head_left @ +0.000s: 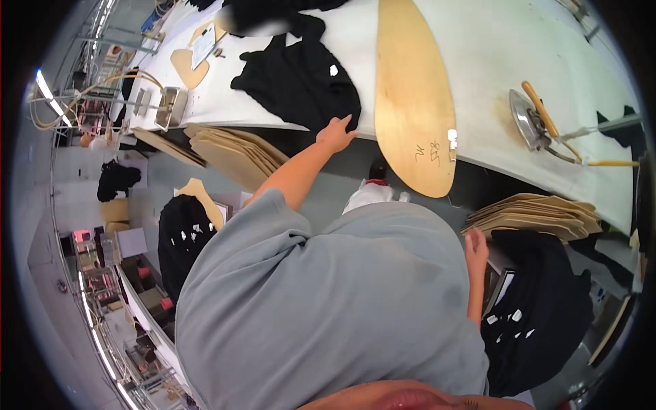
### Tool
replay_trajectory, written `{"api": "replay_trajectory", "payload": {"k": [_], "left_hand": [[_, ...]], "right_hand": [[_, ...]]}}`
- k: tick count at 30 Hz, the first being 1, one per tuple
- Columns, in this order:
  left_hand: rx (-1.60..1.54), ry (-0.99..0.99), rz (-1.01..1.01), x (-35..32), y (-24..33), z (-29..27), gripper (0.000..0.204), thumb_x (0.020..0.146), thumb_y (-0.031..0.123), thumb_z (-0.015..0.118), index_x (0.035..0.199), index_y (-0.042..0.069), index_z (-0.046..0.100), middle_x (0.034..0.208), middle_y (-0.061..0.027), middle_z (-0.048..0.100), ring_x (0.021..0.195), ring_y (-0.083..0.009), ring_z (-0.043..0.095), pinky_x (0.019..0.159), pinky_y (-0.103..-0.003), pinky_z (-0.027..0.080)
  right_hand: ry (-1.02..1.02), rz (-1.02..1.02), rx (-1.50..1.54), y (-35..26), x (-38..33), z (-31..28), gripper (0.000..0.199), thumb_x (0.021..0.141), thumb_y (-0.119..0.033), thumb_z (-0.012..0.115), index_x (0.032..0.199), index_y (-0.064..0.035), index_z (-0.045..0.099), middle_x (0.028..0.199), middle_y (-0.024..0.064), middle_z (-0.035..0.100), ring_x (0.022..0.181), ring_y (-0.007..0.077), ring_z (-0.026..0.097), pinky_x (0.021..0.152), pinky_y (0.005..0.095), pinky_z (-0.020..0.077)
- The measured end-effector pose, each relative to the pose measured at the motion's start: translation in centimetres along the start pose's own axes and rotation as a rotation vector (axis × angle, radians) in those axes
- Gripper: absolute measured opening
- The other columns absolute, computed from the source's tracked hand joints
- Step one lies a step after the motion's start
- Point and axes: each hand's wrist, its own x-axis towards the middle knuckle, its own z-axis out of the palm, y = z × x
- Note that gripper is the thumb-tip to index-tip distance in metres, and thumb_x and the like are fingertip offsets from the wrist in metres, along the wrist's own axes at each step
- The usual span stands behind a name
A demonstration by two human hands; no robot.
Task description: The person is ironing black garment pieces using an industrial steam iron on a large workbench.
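Observation:
A black knitted garment [297, 78] lies spread on the white table, with a small white label on it. At the table's front edge, my left hand [336, 134] pinches the garment's near right corner between thumb and fingers. Just to the right is a long, pale wooden board [415, 96] with rounded ends and handwritten marks. Its near end sticks out past the table edge. My right hand [476, 244] hangs low at my side, fingers loosely bent and partly apart, holding nothing. It is near a stack of brown boards [536, 213] under the table.
An iron [525, 119] with a wooden handle and hose rests on the white table [492, 61] at right. Another black garment [273, 14] lies at the back. More boards [232, 154] lean under the table at left. Piles of black garments [536, 301] with white labels flank me.

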Motion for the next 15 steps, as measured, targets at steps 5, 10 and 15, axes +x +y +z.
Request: {"api": "replay_trajectory", "payload": {"k": [5,10,15], "left_hand": [[-0.320,0.084,0.025,4.8,0.2,-6.1,0.042,0.095,0.042,0.063,0.121,0.010,0.071,0.112,-0.0080,0.073,0.101,-0.0322,0.068,0.090,-0.039,0.053],[-0.155,0.093,0.073,12.5,-5.6,-4.9,0.062,0.089,0.044,0.072,0.140,0.013,0.056,0.127,-0.0163,0.064,0.115,-0.0367,0.063,0.093,-0.046,0.053],[-0.144,-0.111,0.321,18.6,-7.6,-5.5,0.031,0.094,0.024,0.065,0.121,0.010,0.068,0.103,-0.0132,0.071,0.093,-0.0310,0.069,0.084,-0.041,0.056]], "right_hand": [[0.114,-0.149,-0.143,-9.8,10.6,3.5,0.045,0.096,-0.014,0.065,0.136,0.0061,0.057,0.128,0.0217,0.063,0.106,0.0280,0.065,0.093,0.0340,0.0527],[0.190,-0.100,-0.362,-17.1,19.7,12.0,0.054,0.094,-0.030,0.062,0.138,0.0002,0.056,0.130,0.0211,0.061,0.124,0.0360,0.056,0.106,0.0406,0.0454],[0.254,0.157,-0.359,-21.8,23.5,12.9,0.047,0.097,-0.035,0.058,0.126,0.0022,0.062,0.122,0.0219,0.066,0.109,0.0372,0.064,0.095,0.0426,0.0511]]}}
